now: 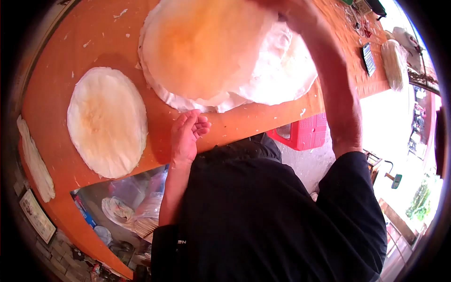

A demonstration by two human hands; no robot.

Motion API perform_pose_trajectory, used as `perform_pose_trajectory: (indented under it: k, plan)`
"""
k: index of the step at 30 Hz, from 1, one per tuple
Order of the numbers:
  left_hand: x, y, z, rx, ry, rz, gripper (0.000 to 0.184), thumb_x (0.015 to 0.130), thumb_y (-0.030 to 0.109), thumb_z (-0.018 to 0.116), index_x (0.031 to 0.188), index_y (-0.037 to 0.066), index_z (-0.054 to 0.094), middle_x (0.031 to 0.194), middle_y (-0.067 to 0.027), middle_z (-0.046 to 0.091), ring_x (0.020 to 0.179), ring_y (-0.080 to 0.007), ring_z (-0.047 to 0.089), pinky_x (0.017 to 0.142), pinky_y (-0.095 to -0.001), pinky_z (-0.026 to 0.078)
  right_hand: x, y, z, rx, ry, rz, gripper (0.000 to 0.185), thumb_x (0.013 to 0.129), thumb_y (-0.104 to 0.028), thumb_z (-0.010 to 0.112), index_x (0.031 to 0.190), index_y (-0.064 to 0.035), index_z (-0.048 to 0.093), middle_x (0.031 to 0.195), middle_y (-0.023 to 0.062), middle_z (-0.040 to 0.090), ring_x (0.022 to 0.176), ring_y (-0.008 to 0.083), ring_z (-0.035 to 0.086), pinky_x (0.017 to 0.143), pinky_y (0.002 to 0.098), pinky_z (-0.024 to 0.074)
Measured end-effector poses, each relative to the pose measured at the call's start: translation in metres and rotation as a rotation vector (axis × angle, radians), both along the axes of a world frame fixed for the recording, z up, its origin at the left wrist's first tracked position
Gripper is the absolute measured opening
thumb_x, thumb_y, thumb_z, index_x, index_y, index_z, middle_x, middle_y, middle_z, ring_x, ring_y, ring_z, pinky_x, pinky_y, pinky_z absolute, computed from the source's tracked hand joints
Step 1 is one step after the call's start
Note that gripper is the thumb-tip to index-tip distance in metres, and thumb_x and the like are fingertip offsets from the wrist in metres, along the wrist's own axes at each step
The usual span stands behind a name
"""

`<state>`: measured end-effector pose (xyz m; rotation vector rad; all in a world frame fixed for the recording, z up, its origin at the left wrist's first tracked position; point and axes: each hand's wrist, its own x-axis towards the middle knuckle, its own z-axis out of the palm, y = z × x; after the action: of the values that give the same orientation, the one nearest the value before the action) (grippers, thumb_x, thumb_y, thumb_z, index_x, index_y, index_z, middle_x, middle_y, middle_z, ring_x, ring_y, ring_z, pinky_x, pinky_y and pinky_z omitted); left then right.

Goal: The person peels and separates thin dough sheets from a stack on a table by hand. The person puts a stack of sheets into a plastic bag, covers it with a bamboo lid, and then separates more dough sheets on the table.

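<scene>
A broad, round, thin white sheet (202,47) with a yellowish middle lies blurred over a stack of similar pale sheets (286,70), whose edges are ragged and crumpled. My left hand (189,131) rests by the stack's near edge, palm turned inward and fingers loosely bent, with nothing visible in it. My right arm reaches across to the far side of the sheets. There my right hand (275,5) is smeared by motion and partly cut off by the frame's top, so its grip is hidden. To the left, a separate oval white sheet (107,122) lies flat.
White scraps dot the orange table (98,51). A folded pale bundle (35,160) lies at its left edge. A calculator (369,59) and a plastic-wrapped bundle (395,65) are at the right. Below stands a red plastic stool (307,132); bagged goods (136,207) sit under the table.
</scene>
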<state>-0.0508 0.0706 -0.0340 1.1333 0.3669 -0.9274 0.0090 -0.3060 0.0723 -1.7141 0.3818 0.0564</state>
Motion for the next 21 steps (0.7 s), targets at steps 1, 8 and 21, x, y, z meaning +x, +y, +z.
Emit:
perform_pose_trajectory:
  k: [1,8,21]
  plan:
    - [0.001,-0.003,0.002,-0.015,0.002,0.012,0.020,0.093,0.019,0.051,0.104,0.002,0.056,0.084,-0.0084,0.062,0.074,-0.0181,0.062,0.065,-0.0267,0.052,0.001,-0.005,0.021,-0.433,-0.340,0.108,0.025,0.077,-0.024,0.065,0.096,-0.0087,0.068,0.085,-0.0008,0.062,0.070,0.0091,0.048,0.059,0.0233,0.0377]
    - [0.006,0.002,0.004,-0.035,-0.009,0.018,0.021,0.094,0.020,0.050,0.104,0.002,0.055,0.084,-0.0082,0.063,0.074,-0.0177,0.063,0.065,-0.0262,0.052,-0.035,-0.030,-0.049,-0.102,0.132,-0.390,0.031,0.074,-0.036,0.072,0.089,-0.0093,0.068,0.074,-0.0013,0.063,0.062,0.0092,0.055,0.057,0.0247,0.0423]
    - [0.007,-0.008,0.003,0.010,-0.026,-0.017,0.023,0.095,0.019,0.047,0.108,0.002,0.054,0.090,-0.0104,0.063,0.078,-0.0197,0.063,0.068,-0.0282,0.052,-0.048,-0.049,-0.088,-0.332,0.292,-0.478,0.026,0.072,-0.026,0.075,0.072,-0.0026,0.063,0.059,0.0006,0.052,0.050,0.0096,0.047,0.045,0.0236,0.0375]
